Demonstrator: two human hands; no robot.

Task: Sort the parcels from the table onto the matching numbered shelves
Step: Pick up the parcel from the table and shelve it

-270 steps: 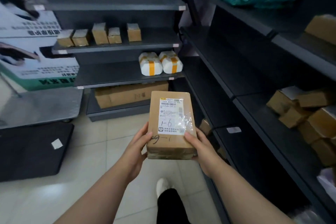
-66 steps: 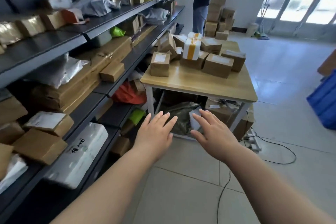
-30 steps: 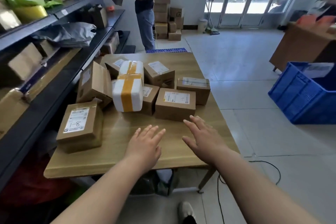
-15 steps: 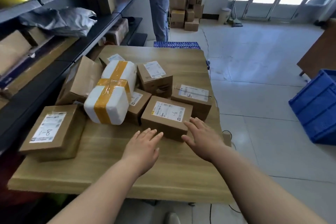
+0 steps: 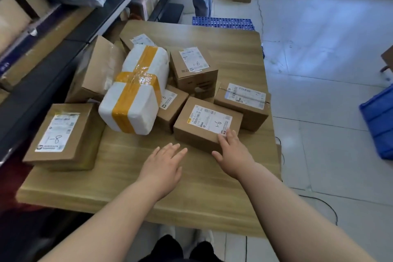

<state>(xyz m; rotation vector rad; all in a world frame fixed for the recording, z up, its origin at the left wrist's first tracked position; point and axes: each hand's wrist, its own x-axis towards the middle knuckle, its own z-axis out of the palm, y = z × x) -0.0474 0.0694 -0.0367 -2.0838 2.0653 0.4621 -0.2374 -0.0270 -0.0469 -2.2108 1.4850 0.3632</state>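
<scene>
On the bench (image 5: 127,168), rests right hand (image 5: 234,155), fingers released, on near corner of the 1-6 cardboard parcel (image 5: 197,140); hovers left hand (image 5: 164,166) flat, empty, at 8 o'clock.

Both arms stretch forward, left hand (image 5: 163,164) and right hand (image 5: 232,153) palm-down, fingers (image 5: 230,136) straight.

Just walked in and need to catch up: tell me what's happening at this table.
A person stands at a wooden table piled with parcels. The right hand rests on the near corner of a cardboard box marked 1-6; the left hand hovers open beside it. The box is not yet lifted. A box marked 1-8 and a white yellow-taped parcel sit nearby.
</scene>
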